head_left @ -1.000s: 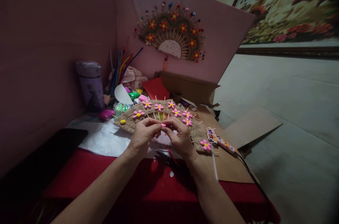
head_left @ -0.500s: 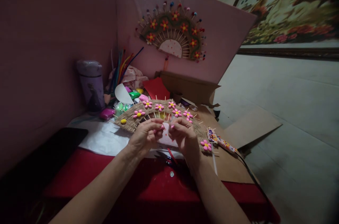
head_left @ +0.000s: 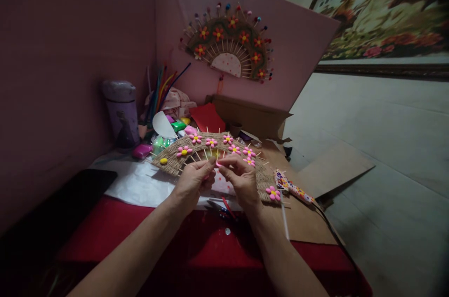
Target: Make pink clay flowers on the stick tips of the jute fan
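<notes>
My left hand [head_left: 194,182] and my right hand [head_left: 241,179] meet in front of the fan, fingers pinched. A small piece of pink clay [head_left: 218,163] shows between their fingertips, mostly covered by them. Just behind lies the twine-woven fan [head_left: 168,154] with sticks poking out along its edges. Pink clay flowers with yellow centres, such as one flower [head_left: 272,193] at its right end, dot the weave. A bare yellow clay oval [head_left: 163,161] sits at its left end. Scissors [head_left: 224,210] with a red part lie beneath my hands, partly hidden.
A patterned glue gun [head_left: 293,187] with a black cord rests on cardboard [head_left: 305,222] at right. Bagged clay packs [head_left: 178,126], pipe cleaners [head_left: 161,89] and a purple bottle [head_left: 121,114] stand at back left. Another decorated fan [head_left: 228,44] hangs on the pink board.
My hands were together, drew apart half a second ago with pink clay at each set of fingertips, and have now come together again. The fan has stayed put.
</notes>
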`<state>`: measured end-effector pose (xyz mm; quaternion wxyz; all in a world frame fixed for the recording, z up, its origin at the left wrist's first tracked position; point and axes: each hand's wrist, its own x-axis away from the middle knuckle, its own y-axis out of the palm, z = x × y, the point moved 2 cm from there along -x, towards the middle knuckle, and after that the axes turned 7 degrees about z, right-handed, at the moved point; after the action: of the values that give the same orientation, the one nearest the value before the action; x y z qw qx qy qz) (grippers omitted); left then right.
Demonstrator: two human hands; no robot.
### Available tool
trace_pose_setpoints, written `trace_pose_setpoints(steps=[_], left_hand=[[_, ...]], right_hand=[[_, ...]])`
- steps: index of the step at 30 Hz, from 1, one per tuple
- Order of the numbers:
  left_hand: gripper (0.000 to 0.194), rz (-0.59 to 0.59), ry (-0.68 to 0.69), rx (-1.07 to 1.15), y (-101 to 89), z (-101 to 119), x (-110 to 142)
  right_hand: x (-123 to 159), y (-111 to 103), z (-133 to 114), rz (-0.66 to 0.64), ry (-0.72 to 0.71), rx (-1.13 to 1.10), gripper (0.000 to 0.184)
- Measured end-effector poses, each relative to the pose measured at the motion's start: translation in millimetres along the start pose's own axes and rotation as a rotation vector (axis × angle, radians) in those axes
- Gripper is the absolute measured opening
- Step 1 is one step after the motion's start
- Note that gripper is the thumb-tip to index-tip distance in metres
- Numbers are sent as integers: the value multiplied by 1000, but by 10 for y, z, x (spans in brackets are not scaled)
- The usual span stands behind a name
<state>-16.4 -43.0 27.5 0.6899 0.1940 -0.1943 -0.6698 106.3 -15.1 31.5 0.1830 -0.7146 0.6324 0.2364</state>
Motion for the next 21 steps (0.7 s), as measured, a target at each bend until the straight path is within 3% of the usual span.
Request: trace_pose_setpoints(steps=[3,9,12,16,21], left_hand=[[36,-3,56,-53,-6,14,0],[40,-20,50,-12,-6,1,-11],[47,-57,-9,45,-19,-18,-19],[34,-125,-101,75,-20,-25,-7],[33,-116,-99,66,-11,-31,-16]], right_hand=[[16,10,-38,40,-98,112,5],[23,16,-71,8,-157,128,8],[31,15,-82,17,-207,143,4],[37,15,-64,31,-224,147,2],[35,10,-61,69,-247,194,1]])
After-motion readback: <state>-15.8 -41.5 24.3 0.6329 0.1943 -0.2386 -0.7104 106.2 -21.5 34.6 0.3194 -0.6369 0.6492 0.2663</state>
